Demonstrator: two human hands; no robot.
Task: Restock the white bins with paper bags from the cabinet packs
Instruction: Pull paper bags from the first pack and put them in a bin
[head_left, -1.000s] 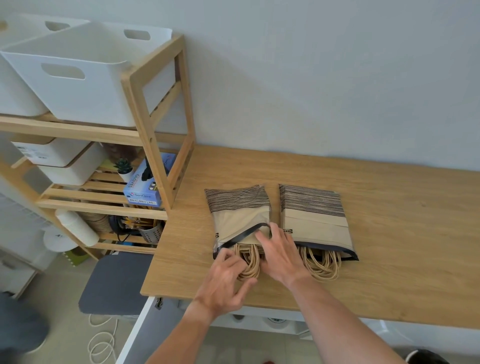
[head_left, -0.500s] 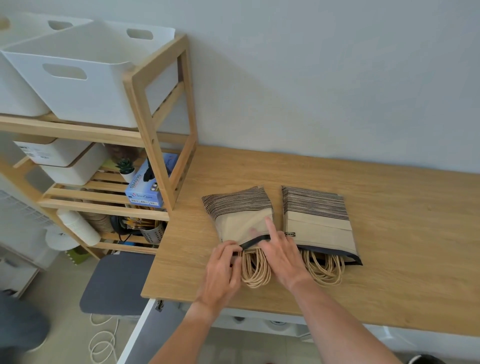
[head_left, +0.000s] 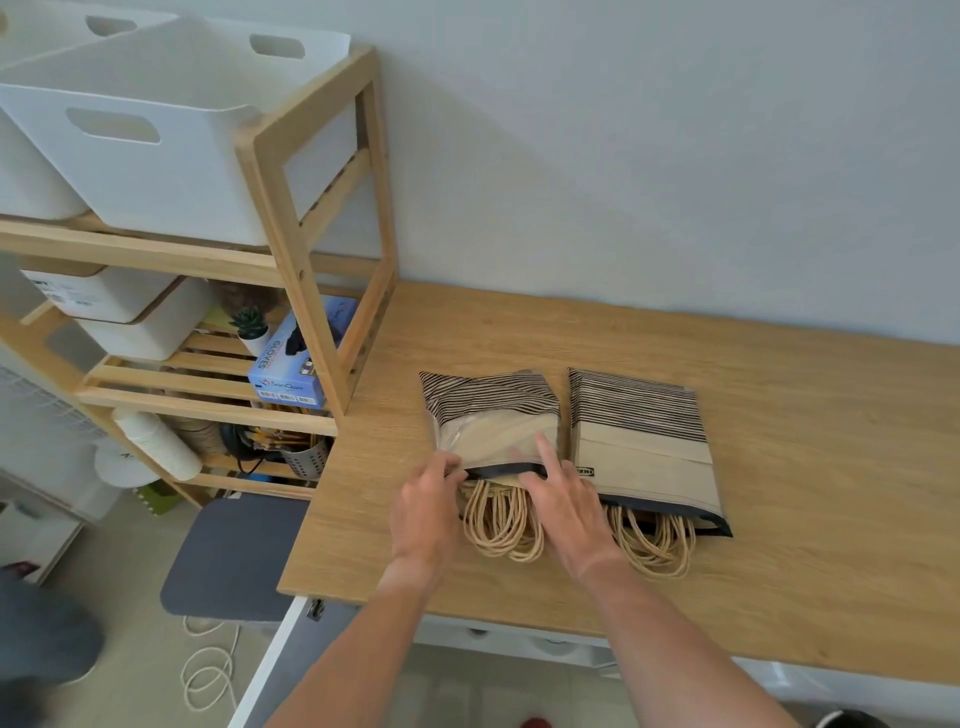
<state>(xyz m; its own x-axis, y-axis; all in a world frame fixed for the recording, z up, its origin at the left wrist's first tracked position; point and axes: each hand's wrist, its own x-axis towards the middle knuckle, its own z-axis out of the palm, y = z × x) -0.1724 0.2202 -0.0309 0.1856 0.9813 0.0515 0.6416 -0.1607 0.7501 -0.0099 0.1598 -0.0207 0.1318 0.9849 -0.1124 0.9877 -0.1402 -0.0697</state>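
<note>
I am working on the left pack of paper bags (head_left: 491, 421), lying flat on the wooden counter (head_left: 779, 519) in the lower middle of the frame, just beside the second pack (head_left: 644, 447) to its right. My left hand (head_left: 423, 506) is pinching the clear wrapper at the pack's lower left corner, fingers curled round the dark open edge, while my right hand (head_left: 563, 506) is lying flat across the mouth, with its fingers straight, spread a little, and pressing the bags down. The twine handles (head_left: 501, 522) are spilling out of the opening between my two hands. I judge that I am at the unpacking step: getting the bags loose from their wrapper, with nothing yet moved to storage. The white bins (head_left: 156, 130) are sitting on the top level of the wooden shelf (head_left: 306, 249) in the upper left of the frame, well apart from the packs. The next move, I think, is calling for the wrapper to be held back firmly while the bags are drawn out by the handle end as one bundle; the film looks slippery, and the loose handles could snag on the rim.
</note>
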